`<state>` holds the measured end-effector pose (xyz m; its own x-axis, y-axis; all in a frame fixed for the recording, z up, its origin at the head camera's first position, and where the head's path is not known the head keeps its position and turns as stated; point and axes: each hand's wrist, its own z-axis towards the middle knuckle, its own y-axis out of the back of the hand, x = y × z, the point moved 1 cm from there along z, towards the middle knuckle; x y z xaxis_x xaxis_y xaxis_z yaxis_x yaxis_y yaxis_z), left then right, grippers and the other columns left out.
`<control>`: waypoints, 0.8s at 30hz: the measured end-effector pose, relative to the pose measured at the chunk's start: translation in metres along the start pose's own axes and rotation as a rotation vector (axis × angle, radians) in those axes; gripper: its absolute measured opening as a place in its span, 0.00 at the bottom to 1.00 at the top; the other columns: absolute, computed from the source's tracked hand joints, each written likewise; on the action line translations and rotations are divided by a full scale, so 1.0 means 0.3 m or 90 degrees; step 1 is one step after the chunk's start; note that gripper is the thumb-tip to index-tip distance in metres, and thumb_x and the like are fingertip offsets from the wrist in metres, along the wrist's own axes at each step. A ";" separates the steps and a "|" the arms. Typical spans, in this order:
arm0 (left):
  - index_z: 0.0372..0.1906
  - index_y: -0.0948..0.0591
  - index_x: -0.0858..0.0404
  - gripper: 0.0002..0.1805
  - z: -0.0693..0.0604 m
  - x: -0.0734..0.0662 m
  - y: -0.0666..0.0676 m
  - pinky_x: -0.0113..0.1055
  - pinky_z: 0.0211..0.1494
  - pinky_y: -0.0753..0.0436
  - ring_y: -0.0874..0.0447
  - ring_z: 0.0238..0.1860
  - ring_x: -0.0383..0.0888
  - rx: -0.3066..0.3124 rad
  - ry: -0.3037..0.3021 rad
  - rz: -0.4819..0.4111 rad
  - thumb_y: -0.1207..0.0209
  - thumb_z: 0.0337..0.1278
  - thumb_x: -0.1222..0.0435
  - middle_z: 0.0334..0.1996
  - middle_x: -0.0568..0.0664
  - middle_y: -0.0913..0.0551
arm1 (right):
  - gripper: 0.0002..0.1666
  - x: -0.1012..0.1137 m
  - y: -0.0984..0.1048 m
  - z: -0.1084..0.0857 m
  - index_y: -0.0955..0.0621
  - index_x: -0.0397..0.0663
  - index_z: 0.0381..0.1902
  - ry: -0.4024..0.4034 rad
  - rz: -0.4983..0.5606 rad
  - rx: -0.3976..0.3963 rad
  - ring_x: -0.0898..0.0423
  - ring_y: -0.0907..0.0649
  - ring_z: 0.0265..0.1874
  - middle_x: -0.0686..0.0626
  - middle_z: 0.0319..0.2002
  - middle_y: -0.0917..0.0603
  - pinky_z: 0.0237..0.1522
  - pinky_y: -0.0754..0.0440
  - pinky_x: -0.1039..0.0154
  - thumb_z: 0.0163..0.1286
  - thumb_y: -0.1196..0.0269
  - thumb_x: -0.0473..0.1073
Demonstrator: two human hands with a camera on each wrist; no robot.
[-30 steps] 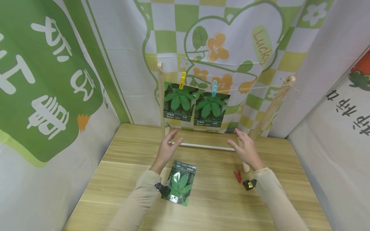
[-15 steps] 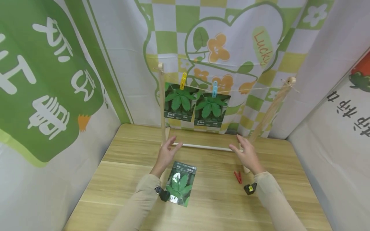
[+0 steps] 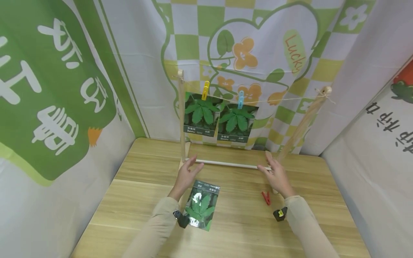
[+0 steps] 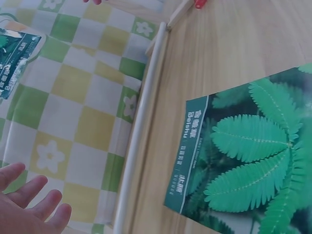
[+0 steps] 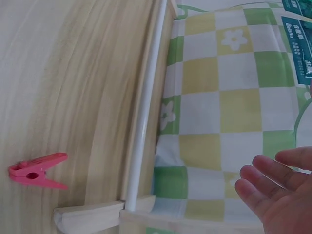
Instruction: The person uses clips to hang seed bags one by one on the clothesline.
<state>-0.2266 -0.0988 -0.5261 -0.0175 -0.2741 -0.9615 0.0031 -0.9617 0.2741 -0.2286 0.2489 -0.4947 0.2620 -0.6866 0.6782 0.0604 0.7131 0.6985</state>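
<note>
My left hand (image 3: pixel 186 176), fingers relaxed, hovers by the left end of the white rod (image 3: pixel 230 164) of a wooden stand (image 3: pixel 182 118). Near the rod's other end is my right hand (image 3: pixel 276 176), held the same way. Both wrist views show the fingers apart from the rod and holding nothing. Two green leaf-picture cards hang from the stand's string (image 3: pixel 284 99): the left card (image 3: pixel 201 114) under a yellow clothespin (image 3: pixel 205 90), the right card (image 3: pixel 237 122) under a blue clothespin (image 3: pixel 240 99). A third card (image 4: pixel 243 156) lies on the table beside my left wrist.
A red clothespin (image 5: pixel 39 170) lies on the wooden table (image 3: pixel 245 222), close to my right wrist and the stand's right foot (image 5: pixel 90 217). Behind the stand hangs a checkered curtain (image 3: pixel 184 46). Printed cloth walls (image 3: pixel 106 168) flank the table on both sides.
Both hands have come down and slightly back toward me, beside the rod's ends. The hanging cards, the loose card and the red clothespin stay put.
</note>
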 end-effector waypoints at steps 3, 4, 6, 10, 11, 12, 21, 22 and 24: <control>0.70 0.35 0.66 0.37 -0.001 0.012 -0.004 0.60 0.72 0.37 0.36 0.70 0.61 -0.003 0.004 0.010 0.41 0.64 0.51 0.70 0.61 0.32 | 0.44 -0.015 -0.005 -0.004 0.45 0.44 0.76 -0.025 -0.001 0.019 0.33 0.25 0.58 0.29 0.59 0.26 0.57 0.24 0.36 0.71 0.40 0.54; 0.70 0.35 0.66 0.37 -0.003 0.016 -0.006 0.59 0.72 0.36 0.36 0.70 0.61 -0.003 0.005 0.013 0.41 0.63 0.51 0.70 0.61 0.32 | 0.45 -0.021 -0.007 -0.007 0.45 0.44 0.76 -0.035 -0.003 0.027 0.33 0.26 0.58 0.29 0.61 0.27 0.57 0.25 0.36 0.71 0.41 0.55; 0.70 0.34 0.65 0.36 -0.005 0.021 -0.008 0.59 0.72 0.36 0.36 0.70 0.61 -0.003 0.011 0.012 0.41 0.63 0.50 0.70 0.60 0.32 | 0.46 -0.033 -0.013 -0.014 0.45 0.42 0.76 -0.060 -0.004 0.042 0.32 0.27 0.60 0.29 0.63 0.29 0.59 0.26 0.35 0.71 0.42 0.58; 0.70 0.34 0.63 0.37 -0.012 0.036 -0.012 0.60 0.71 0.35 0.37 0.71 0.61 0.003 0.027 0.023 0.41 0.63 0.47 0.71 0.58 0.32 | 0.48 -0.056 -0.026 -0.028 0.42 0.35 0.74 -0.099 -0.016 0.067 0.32 0.28 0.63 0.30 0.66 0.31 0.61 0.28 0.35 0.71 0.44 0.63; 0.71 0.34 0.63 0.38 -0.014 0.041 -0.013 0.60 0.71 0.35 0.37 0.71 0.62 0.006 0.034 0.025 0.41 0.63 0.47 0.71 0.58 0.32 | 0.49 -0.059 -0.028 -0.031 0.42 0.34 0.73 -0.108 -0.017 0.071 0.32 0.29 0.63 0.30 0.67 0.32 0.61 0.28 0.35 0.70 0.44 0.64; 0.71 0.35 0.62 0.39 -0.016 0.046 -0.014 0.60 0.71 0.35 0.37 0.71 0.61 0.007 0.041 0.029 0.41 0.62 0.46 0.71 0.58 0.33 | 0.50 -0.063 -0.031 -0.034 0.42 0.34 0.73 -0.114 -0.022 0.075 0.32 0.29 0.64 0.30 0.67 0.32 0.62 0.29 0.35 0.70 0.45 0.65; 0.72 0.36 0.61 0.43 -0.042 0.089 -0.023 0.59 0.72 0.36 0.39 0.72 0.61 0.016 0.097 0.046 0.41 0.58 0.41 0.72 0.58 0.35 | 0.51 -0.085 -0.049 -0.079 0.43 0.28 0.72 -0.166 -0.038 0.090 0.30 0.29 0.63 0.26 0.67 0.35 0.61 0.28 0.35 0.71 0.47 0.65; 0.72 0.36 0.62 0.43 -0.044 0.094 -0.025 0.59 0.72 0.36 0.39 0.72 0.62 0.015 0.102 0.050 0.41 0.59 0.41 0.72 0.58 0.35 | 0.51 -0.089 -0.053 -0.087 0.43 0.28 0.72 -0.175 -0.036 0.095 0.30 0.29 0.63 0.25 0.68 0.37 0.62 0.29 0.34 0.72 0.47 0.66; 0.72 0.36 0.62 0.43 -0.048 0.101 -0.028 0.60 0.72 0.36 0.39 0.72 0.62 0.013 0.111 0.052 0.41 0.59 0.41 0.72 0.60 0.35 | 0.53 -0.097 -0.062 -0.103 0.44 0.28 0.72 -0.196 -0.027 0.107 0.29 0.30 0.64 0.25 0.69 0.38 0.63 0.29 0.35 0.71 0.48 0.68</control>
<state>-0.2128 -0.0992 -0.5579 0.1554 -0.3498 -0.9239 -0.0235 -0.9363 0.3505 -0.2076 0.2599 -0.5346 -0.0417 -0.7436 0.6673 -0.1008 0.6676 0.7377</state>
